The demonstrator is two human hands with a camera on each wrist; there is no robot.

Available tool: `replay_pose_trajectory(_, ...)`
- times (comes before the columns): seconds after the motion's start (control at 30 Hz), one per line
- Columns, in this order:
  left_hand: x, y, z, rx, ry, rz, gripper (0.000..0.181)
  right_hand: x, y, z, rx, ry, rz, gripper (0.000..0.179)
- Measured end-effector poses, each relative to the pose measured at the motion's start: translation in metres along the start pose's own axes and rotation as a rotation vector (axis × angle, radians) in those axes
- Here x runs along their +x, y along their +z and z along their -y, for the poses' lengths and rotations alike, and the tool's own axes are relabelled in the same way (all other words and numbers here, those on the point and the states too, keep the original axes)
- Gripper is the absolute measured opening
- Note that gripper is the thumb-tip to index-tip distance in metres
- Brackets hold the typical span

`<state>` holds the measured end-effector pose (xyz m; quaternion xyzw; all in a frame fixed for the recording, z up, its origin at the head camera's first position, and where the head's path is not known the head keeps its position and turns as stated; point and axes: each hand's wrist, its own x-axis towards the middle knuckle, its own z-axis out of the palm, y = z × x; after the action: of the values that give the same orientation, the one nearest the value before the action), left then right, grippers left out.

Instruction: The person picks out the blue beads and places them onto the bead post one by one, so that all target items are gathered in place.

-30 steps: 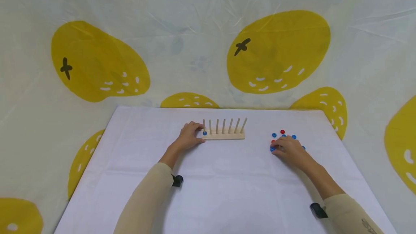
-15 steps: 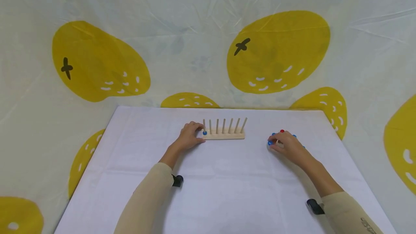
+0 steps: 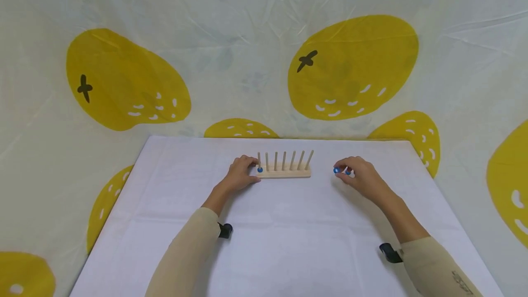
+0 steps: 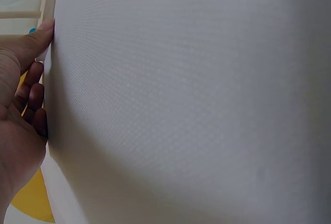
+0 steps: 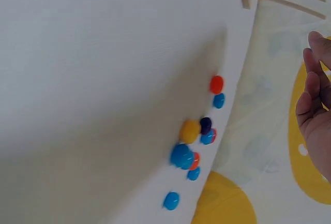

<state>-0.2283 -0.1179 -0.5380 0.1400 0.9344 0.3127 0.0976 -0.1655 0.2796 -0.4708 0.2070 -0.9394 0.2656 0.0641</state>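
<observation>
A wooden peg rack (image 3: 284, 173) with a row of upright pegs stands toward the back of the white table. My left hand (image 3: 239, 172) grips its left end, thumb at the front edge and fingers behind. Low on the leftmost peg sits a blue bead (image 3: 260, 170). To the right of the rack, my right hand (image 3: 365, 180) pinches another blue bead (image 3: 336, 170) between thumb and fingertips, its hole showing. In the right wrist view that held bead is hidden, and the fingers (image 5: 313, 87) appear raised over the table.
Loose beads lie below the right hand in the right wrist view: a red bead (image 5: 216, 84), a yellow bead (image 5: 190, 131), a dark purple bead (image 5: 206, 125) and several blue ones. Behind the table (image 3: 288, 242) hangs a pale curtain (image 3: 247, 58) with yellow fruit prints.
My right hand has lifted from the loose beads, carrying a blue bead up and left toward the rack. The left hand stays on the rack's left end.
</observation>
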Motion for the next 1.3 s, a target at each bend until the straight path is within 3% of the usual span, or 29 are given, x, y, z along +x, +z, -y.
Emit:
replay_pose_trajectory(0.4,0.000,0.000,0.001,0.002,0.005,0.002,0.056,0.034,-0.009,0.029,0.028,-0.062,-0.067,0.023)
replay_pose_trajectory(0.67,-0.001,-0.001,-0.002,-0.003,0.005,-0.002,0.055,0.060,-0.001,0.045,0.056,-0.176,-0.117,0.023)
replay_pose_trajectory(1.03,-0.005,-0.003,-0.006,-0.008,-0.014,0.009,0.056,0.082,0.011,0.067,0.098,-0.214,-0.075,0.021)
replay_pose_trajectory(1.3,-0.004,-0.002,-0.005,-0.009,-0.027,0.006,0.056,0.097,0.028,0.089,0.101,-0.183,-0.016,0.022)
